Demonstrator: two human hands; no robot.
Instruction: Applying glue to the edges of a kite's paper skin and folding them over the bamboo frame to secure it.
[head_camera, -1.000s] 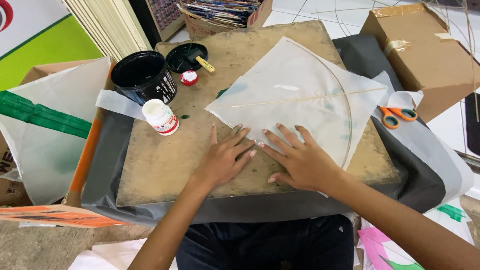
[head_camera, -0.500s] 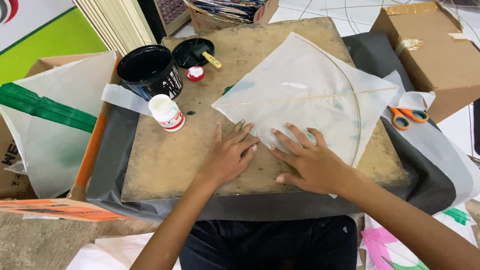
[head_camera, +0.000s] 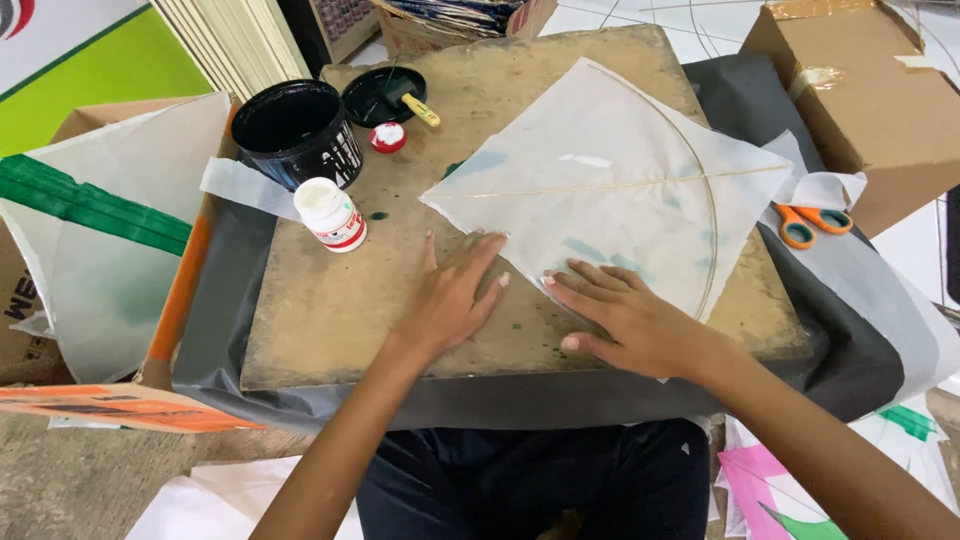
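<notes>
At nine o'clock, a finished kite (head_camera: 100, 230) parked off the tabletop (head_camera: 330, 300); toward eleven, black paint tub (head_camera: 297, 130) and small white bottle (head_camera: 331, 214) within reach. Left hand (head_camera: 450, 295) and right hand (head_camera: 625, 320) pressed flat at six o'clock, fingers spread and grasping nothing, smoothing the white paper kite (head_camera: 600, 190) at centre; orange scissors (head_camera: 815, 222) at three.

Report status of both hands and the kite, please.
Left hand and right hand flat, pressing the white kite edge on the board. Glue bottle beside, apart.
</notes>
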